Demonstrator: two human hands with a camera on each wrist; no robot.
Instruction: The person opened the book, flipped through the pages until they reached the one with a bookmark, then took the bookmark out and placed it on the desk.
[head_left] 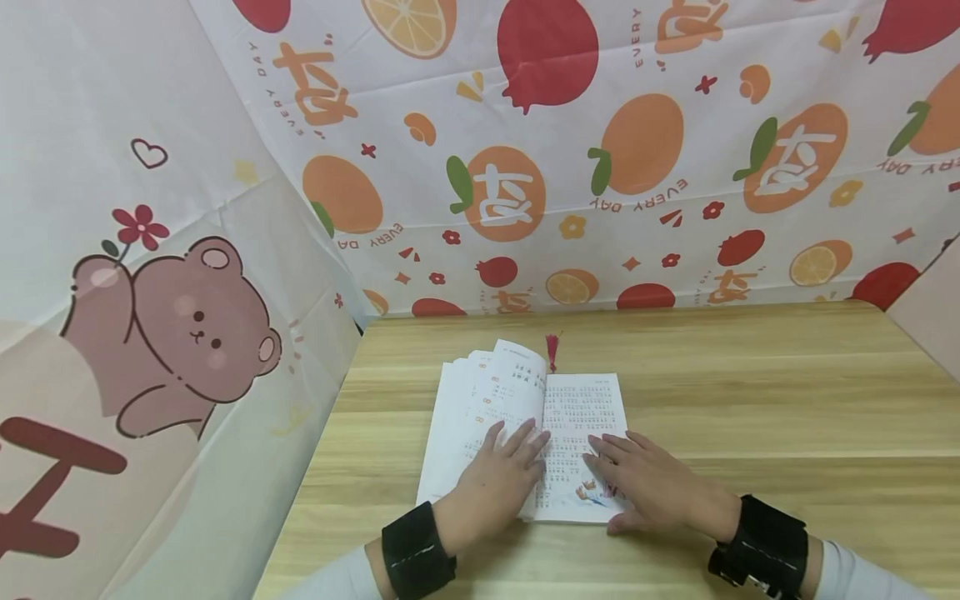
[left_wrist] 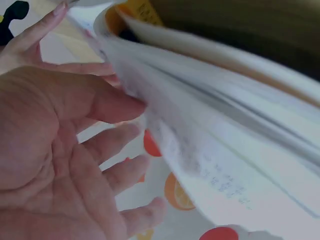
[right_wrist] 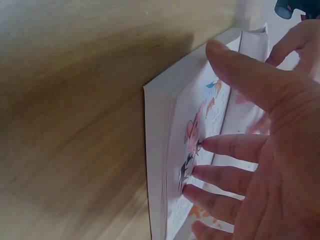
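Observation:
An open book (head_left: 581, 408) lies on the wooden table, its printed pages facing up and several left-hand leaves fanned and raised. My left hand (head_left: 491, 483) rests over the left page, fingertips by the spine. In the left wrist view, its thumb (left_wrist: 117, 102) is against the page edges and the other fingers are spread. My right hand (head_left: 656, 483) lies over the lower right page with its fingers extended. The right wrist view shows those fingertips (right_wrist: 200, 171) on the page beside a coloured drawing (right_wrist: 192, 132), and the thumb near the lower edge.
A red tassel (head_left: 552, 352) sticks out above the book's spine. Behind the wooden table (head_left: 765, 400) hangs a fruit-print cloth (head_left: 420, 275); a bear-print cloth (head_left: 202, 317) covers the left side. Black bands (head_left: 418, 550) wrap both wrists.

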